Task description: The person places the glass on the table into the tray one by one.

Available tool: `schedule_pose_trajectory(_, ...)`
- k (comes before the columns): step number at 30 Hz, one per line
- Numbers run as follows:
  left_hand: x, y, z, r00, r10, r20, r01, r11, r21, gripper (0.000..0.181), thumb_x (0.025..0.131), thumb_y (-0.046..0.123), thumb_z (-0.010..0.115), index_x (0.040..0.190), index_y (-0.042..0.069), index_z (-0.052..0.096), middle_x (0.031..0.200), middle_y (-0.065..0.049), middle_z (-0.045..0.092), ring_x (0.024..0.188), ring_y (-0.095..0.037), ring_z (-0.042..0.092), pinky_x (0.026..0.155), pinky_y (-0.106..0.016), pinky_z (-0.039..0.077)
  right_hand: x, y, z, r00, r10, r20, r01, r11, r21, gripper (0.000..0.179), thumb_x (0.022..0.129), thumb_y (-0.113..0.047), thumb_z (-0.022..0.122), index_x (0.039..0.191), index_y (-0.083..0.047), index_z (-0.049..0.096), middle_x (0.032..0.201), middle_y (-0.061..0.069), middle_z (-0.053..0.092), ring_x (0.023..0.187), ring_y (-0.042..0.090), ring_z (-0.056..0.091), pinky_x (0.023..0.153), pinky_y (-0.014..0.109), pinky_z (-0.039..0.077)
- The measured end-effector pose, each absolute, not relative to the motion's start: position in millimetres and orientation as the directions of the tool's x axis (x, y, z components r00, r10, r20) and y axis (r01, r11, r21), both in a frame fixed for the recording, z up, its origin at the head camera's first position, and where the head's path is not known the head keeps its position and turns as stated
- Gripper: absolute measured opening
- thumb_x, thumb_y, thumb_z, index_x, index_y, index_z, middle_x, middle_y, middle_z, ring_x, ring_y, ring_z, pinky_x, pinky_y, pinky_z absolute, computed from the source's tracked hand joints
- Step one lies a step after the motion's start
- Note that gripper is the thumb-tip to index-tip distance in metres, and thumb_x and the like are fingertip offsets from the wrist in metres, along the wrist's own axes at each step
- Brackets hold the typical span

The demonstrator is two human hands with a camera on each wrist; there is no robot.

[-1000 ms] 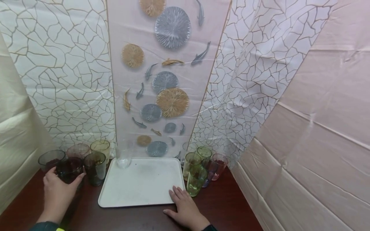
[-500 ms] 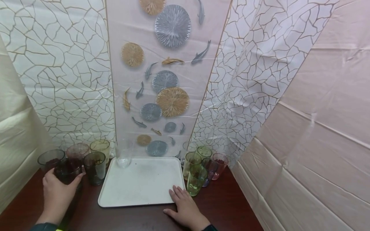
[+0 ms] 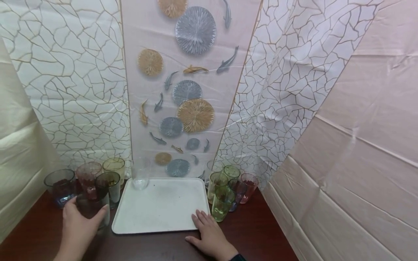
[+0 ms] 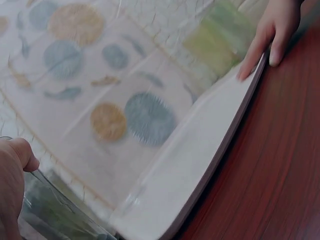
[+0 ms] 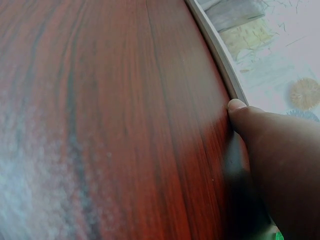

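My left hand [image 3: 79, 226] grips a dark grey see-through tumbler [image 3: 92, 206], thumb on its right side and fingers on its left, at the front of the left group of tumblers. In the left wrist view the thumb lies against the tumbler's rim; its other fingers are hidden. A white tray [image 3: 163, 214] lies mid-table, a clear tumbler [image 3: 140, 181] upright at its back left corner. My right hand [image 3: 210, 233] rests on the tray's front right corner, fingers extended. In the right wrist view its thumb [image 5: 237, 106] touches the tray's outer edge.
Behind the held tumbler stand a bluish tumbler [image 3: 62, 186], a pink one [image 3: 88, 174], a dark one [image 3: 112, 186] and a yellow one [image 3: 115, 166]. Right of the tray, several coloured tumblers cluster around a green one [image 3: 222, 208]. Patterned cloth [image 3: 192, 90] hangs behind.
My left hand has brought the dark tumbler toward the front and slightly right, out from between the others, uncovering the bluish and pink ones. My right hand has stayed on the tray corner.
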State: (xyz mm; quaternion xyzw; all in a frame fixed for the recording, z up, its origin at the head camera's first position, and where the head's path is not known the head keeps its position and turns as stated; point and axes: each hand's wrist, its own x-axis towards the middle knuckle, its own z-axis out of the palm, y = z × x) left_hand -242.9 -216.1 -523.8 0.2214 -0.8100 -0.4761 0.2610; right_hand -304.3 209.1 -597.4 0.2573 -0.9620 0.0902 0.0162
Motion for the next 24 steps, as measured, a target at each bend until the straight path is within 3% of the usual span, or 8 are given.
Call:
schedule_pose_trajectory(13, -272.8, -157.2, -532.2, -0.865, -0.411, 0.288, 0.065, 0.478, 0.876, 0.101, 0.081, 0.024, 0.088, 0.154, -0.01, 0.028, 0.146, -0.035, 0.036, 0.136, -0.049, 0.038, 0.112, -0.066, 0.034, -302.4, 208.8, -596.7, -0.87, -0.487, 0.071, -0.492, 0.852, -0.179, 0.094, 0.093, -0.083, 0.043, 0.163, -0.021, 0.041, 0.168, 0.004, 0.032, 0.154, 0.025, 0.024, 0.124, 0.053, 0.024)
schedule_pose_trajectory(24, -324.9, -146.9, -540.2, -0.886, -0.377, 0.271, 0.067, 0.474, 0.878, 0.1, 0.092, 0.021, 0.078, 0.164, -0.003, 0.014, 0.159, -0.036, 0.023, 0.145, -0.051, 0.027, 0.116, -0.067, 0.029, -301.7, 208.0, -594.8, -0.868, -0.49, 0.082, -0.496, 0.848, -0.185, 0.09, 0.094, -0.079, 0.047, 0.162, -0.02, 0.042, 0.168, 0.006, 0.033, 0.154, 0.025, 0.024, 0.124, 0.054, 0.023)
